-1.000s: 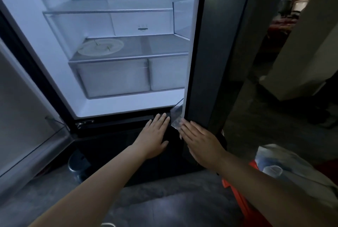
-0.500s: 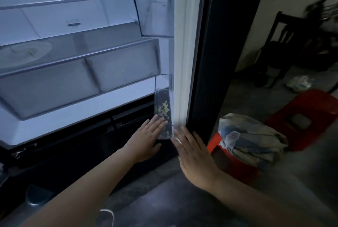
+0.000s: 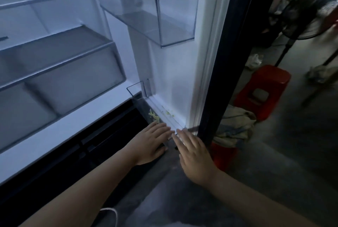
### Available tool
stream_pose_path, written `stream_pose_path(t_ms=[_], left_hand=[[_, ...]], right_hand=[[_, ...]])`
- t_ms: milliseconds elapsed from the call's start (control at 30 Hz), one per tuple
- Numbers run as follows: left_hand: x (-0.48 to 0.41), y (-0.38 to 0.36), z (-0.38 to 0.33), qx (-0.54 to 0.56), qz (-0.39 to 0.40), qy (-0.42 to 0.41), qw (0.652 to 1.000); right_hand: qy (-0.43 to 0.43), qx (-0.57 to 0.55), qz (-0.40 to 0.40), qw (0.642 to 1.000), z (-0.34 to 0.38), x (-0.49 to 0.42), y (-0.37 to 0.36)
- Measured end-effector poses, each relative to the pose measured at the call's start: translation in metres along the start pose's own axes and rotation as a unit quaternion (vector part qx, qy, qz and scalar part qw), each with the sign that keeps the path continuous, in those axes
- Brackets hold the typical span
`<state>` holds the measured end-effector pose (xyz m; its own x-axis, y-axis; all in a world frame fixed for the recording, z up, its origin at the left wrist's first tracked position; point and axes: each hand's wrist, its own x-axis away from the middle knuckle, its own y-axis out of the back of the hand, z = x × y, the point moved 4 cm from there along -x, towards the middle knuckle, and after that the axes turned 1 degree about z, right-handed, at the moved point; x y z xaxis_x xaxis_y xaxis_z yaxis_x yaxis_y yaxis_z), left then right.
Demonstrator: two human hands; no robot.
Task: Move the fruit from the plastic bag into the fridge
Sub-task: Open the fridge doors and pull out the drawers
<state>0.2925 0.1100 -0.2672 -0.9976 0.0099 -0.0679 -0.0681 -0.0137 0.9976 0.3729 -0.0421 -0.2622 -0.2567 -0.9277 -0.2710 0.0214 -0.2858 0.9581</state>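
Hands reach low into the open fridge (image 3: pixel 182 65): left hand (image 3: pixel 151 140) and right hand (image 3: pixel 193 153) lie side by side, fingers straight, gripping nothing, tips at the near end of the clear lower door bin (image 3: pixel 136 87). Greenish scraps (image 3: pixel 153 115) sit just beyond the left fingers. Right of the right hand, a crumpled pale bundle (image 3: pixel 236 124), perhaps the bag, rests on a red stool (image 3: pixel 223 155) on the grey concrete floor (image 3: pixel 274 162); I cannot tell whether it holds fruit. Farther right stands another stool (image 3: pixel 263 87).
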Motion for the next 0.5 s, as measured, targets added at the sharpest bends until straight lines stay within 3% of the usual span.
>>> stream_pose_path(t_ms=[233, 433, 500], left_hand=[[-0.03, -0.003, 0.007, 0.014, -0.03, -0.042, 0.999], [-0.043, -0.013, 0.054, -0.004, -0.01, 0.095, 0.995], [-0.05, -0.014, 0.063, -0.016, 0.005, 0.101, 0.995]], right_hand=[[-0.084, -0.002, 0.03, 0.996, -0.026, -0.013, -0.009], [-0.165, 0.047, 0.024, 0.985, -0.044, -0.02, -0.012], [-0.215, 0.066, 0.009, 0.974, -0.046, -0.032, -0.013]])
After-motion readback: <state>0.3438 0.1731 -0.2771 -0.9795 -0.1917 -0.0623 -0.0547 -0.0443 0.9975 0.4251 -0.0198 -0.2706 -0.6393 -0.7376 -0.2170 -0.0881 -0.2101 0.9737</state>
